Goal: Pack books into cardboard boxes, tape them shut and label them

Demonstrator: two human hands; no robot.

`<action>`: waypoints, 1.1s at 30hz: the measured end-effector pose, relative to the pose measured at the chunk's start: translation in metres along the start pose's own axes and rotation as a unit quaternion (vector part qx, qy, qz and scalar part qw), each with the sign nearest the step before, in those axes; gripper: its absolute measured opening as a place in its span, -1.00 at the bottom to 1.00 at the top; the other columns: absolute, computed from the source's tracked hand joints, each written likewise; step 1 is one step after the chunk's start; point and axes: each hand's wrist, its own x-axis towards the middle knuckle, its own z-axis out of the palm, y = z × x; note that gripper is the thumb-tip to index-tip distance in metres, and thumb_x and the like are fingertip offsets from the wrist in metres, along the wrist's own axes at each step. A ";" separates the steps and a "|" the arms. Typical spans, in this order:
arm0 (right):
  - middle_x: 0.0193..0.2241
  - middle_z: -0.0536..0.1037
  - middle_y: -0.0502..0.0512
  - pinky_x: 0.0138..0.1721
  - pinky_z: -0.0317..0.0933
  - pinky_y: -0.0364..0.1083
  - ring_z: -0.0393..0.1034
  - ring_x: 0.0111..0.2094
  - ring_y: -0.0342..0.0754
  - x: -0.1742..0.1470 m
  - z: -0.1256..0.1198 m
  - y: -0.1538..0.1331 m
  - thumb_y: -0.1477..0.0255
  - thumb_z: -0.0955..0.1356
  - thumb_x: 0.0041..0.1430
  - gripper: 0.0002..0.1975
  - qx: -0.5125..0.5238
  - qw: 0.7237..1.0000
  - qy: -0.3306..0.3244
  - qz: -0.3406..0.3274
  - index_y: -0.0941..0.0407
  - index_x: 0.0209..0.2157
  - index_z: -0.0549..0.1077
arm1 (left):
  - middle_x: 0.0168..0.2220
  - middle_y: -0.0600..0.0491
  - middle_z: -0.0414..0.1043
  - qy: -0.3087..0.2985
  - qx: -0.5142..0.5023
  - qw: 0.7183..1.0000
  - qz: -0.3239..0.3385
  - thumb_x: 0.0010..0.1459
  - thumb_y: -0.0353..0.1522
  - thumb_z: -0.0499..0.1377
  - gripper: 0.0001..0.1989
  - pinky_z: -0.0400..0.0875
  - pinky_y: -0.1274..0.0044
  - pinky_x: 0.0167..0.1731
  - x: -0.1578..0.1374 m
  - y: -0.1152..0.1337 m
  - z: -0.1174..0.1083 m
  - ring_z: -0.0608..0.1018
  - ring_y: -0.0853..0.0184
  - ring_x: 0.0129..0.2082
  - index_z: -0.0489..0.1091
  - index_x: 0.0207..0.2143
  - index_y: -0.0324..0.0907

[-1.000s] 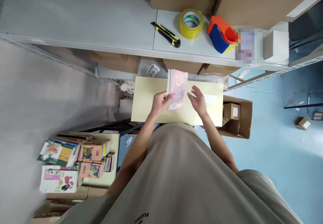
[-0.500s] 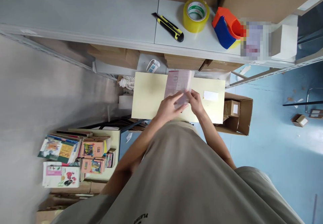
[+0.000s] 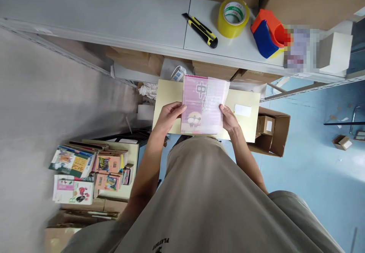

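Observation:
A pink book [image 3: 199, 105] with large characters and a cartoon figure on its cover is held flat above the pale yellow board [image 3: 170, 89]. A translucent wrap covers its right part and sticks out past its right side. My left hand [image 3: 169, 117] pinches the book's left edge, thumb on top. At the right edge, my right hand [image 3: 230, 119] grips the book and its wrap, thumb on the cover. Just right of that hand, a small white card [image 3: 242, 110] lies on the board.
On the grey shelf [image 3: 114, 13] ahead lie a yellow-black utility knife [image 3: 201, 30], a tape roll [image 3: 233, 19] and an orange-blue tape dispenser [image 3: 268, 34]. An open carton [image 3: 281, 133] stands right of the board. Stacked books [image 3: 72, 162] sit at lower left.
My hands have moved apart to opposite edges of the book. Its cover now faces up more fully and looks larger. The left hand has moved left, off the cover.

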 end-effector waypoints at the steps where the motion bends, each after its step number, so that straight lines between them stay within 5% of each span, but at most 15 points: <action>1: 0.00 0.86 0.19 0.26 0.67 0.32 0.71 0.25 0.39 0.000 0.000 0.000 -0.44 0.68 -0.11 -0.14 0.005 1.000 0.000 0.001 -0.03 -0.06 0.73 | -0.29 0.02 0.62 0.003 0.004 1.000 0.000 0.01 0.22 0.65 -0.34 0.60 0.45 -0.23 -0.001 0.000 0.000 0.62 0.25 -0.27 0.68 -0.25 -0.15; 5: -0.02 0.85 0.18 0.26 0.66 0.30 0.71 0.24 0.37 0.001 0.001 -0.001 -0.40 0.69 -0.08 -0.19 0.012 1.000 0.003 -0.002 -0.02 -0.10 0.73 | -0.23 -0.01 0.64 0.002 0.018 1.000 -0.003 0.09 0.22 0.60 -0.36 0.61 0.45 -0.18 0.004 -0.007 -0.004 0.64 0.21 -0.20 0.66 -0.20 -0.15; 10: -0.16 0.82 0.11 0.13 0.68 0.21 0.72 0.10 0.27 0.010 0.007 0.007 -0.41 0.65 0.02 -0.24 -0.049 0.998 0.036 -0.019 -0.03 -0.11 0.74 | 0.29 -0.21 0.66 0.116 0.112 0.986 0.049 0.13 0.13 0.58 -0.28 0.63 0.25 0.20 0.020 -0.035 0.004 0.64 -0.06 0.31 0.64 0.18 -0.08; 13: -0.27 0.75 0.03 -0.09 0.65 0.07 0.68 -0.08 0.13 0.017 0.016 0.022 -0.42 0.63 0.02 -0.25 -0.074 0.994 0.076 -0.025 -0.02 -0.18 0.71 | 0.47 -0.25 0.55 0.080 0.181 0.978 0.058 0.18 0.01 0.59 -0.27 0.53 0.15 0.40 0.021 -0.050 0.027 0.56 -0.13 0.47 0.60 0.30 -0.06; 16: -0.28 0.73 0.01 -0.19 0.61 0.00 0.63 -0.16 0.05 0.019 0.027 0.037 -0.39 0.62 0.05 -0.28 -0.072 0.993 0.093 -0.033 0.00 -0.22 0.70 | 0.36 -0.25 0.66 -0.008 0.219 0.976 0.023 0.17 -0.11 0.62 -0.32 0.54 0.12 0.39 0.014 -0.062 0.055 0.68 -0.17 0.33 0.62 0.28 -0.07; 20: -0.16 0.79 0.04 -0.02 0.69 0.10 0.68 -0.02 0.14 0.014 0.038 0.046 -0.30 0.63 0.09 -0.31 -0.069 0.995 0.068 -0.027 -0.02 -0.06 0.77 | 0.05 -0.13 0.77 0.028 0.245 0.969 0.017 0.10 -0.20 0.65 -0.50 0.58 0.19 0.22 0.016 -0.072 0.069 0.75 -0.14 0.12 0.67 0.07 -0.01; 23: 0.07 0.82 0.07 0.17 0.70 0.24 0.68 0.17 0.22 0.013 0.036 0.047 -0.26 0.65 0.08 -0.25 -0.087 0.995 0.041 -0.011 -0.05 0.13 0.78 | -0.20 -0.06 0.72 0.063 0.213 0.975 -0.007 0.12 -0.17 0.59 -0.65 0.57 0.31 0.01 0.027 -0.076 0.056 0.74 -0.04 -0.06 0.65 -0.12 -0.08; 25: 0.19 0.80 0.13 0.29 0.65 0.31 0.66 0.26 0.28 0.015 0.027 0.045 -0.27 0.65 0.08 -0.23 -0.116 0.992 0.042 -0.020 -0.04 0.13 0.78 | -0.28 -0.02 0.70 0.063 0.139 0.988 -0.037 0.04 -0.08 0.59 -0.58 0.56 0.37 -0.12 0.031 -0.075 0.039 0.70 0.07 -0.17 0.63 -0.20 -0.13; 29: 0.42 0.66 0.31 0.49 0.47 0.34 0.53 0.46 0.38 0.016 0.000 0.035 -0.31 0.68 0.00 -0.10 -0.165 0.973 0.147 -0.068 -0.02 0.20 0.74 | -0.27 0.00 0.73 0.037 -0.016 0.995 -0.094 -0.23 0.02 0.71 -0.33 0.60 0.41 -0.20 0.022 -0.065 0.006 0.69 0.18 -0.25 0.68 -0.17 -0.18; 33: 0.24 0.78 0.28 0.41 0.55 0.31 0.65 0.32 0.31 0.009 -0.005 0.021 -0.29 0.69 0.05 -0.09 -0.128 0.987 0.099 -0.022 0.01 0.24 0.71 | -0.22 -0.05 0.76 0.004 -0.072 0.993 -0.099 -0.19 0.02 0.74 -0.31 0.70 0.35 -0.09 0.008 -0.053 -0.015 0.77 0.09 -0.13 0.72 -0.10 -0.17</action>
